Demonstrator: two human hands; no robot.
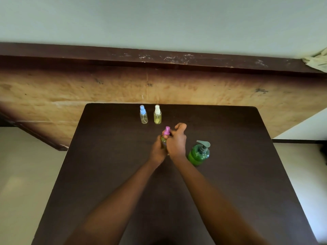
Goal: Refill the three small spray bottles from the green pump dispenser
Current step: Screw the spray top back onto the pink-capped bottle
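On the dark table [106, 174] my left hand [158, 151] grips the body of a small spray bottle with a pink cap [166, 131]. My right hand [177, 141] pinches that pink cap from the right. Most of the bottle's body is hidden by my fingers; a bit of green shows. Just right of my hands stands the green pump dispenser [199, 154], upright with a grey pump head. Farther back stand a blue-capped spray bottle [143, 115], nearly clear, and a white-capped spray bottle [157, 115] holding yellowish liquid.
A worn wooden board [70, 89] with a dark top rail leans behind the table's far edge. Pale floor shows on both sides of the table. A crumpled cloth [317, 61] sits at the far right on the rail.
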